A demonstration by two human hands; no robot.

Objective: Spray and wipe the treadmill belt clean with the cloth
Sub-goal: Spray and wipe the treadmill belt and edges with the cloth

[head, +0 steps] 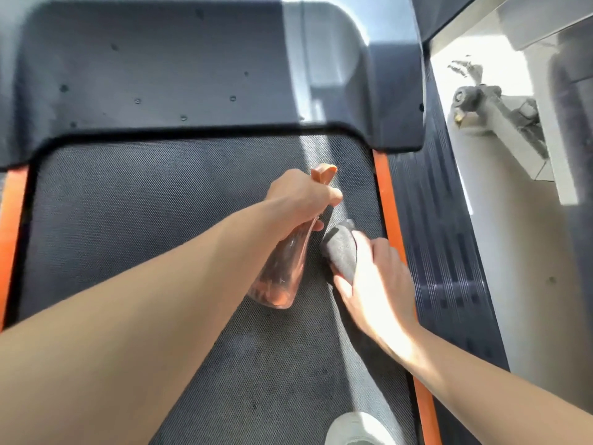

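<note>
The step in hand looks like spraying the front of the treadmill belt (160, 203) just ahead of the cloth (341, 248), with wiping to follow. To do it well, the nozzle (324, 173) should be aimed down at the textured belt in the centre of the frame rather than at the dark motor cover (160, 75) across the top. Squeezes should be short, so the mist lands in a patch the cloth can reach. The cloth would then do best pressed flat and drawn in overlapping strokes from the orange strip (383, 187) at centre right toward the left edge. Too much liquid may pool in the weave and leave the belt slippery under the shoe (356, 428) at the bottom right. The left grip (301, 194), reaching from the lower left, is clenched round the neck of the translucent orange spray bottle (282, 271). The knuckles are on top, the nozzle points to the top of the frame and the bottle's body hangs back toward the viewer, tilted. The right grip (375, 277), coming in from the lower right in bright sun, grasps the bunched grey cloth. Its fingers are wrapped over the cloth, low over the belt just left of the orange strip and beside the bottle. Whether the cloth touches the belt I cannot tell.
</note>
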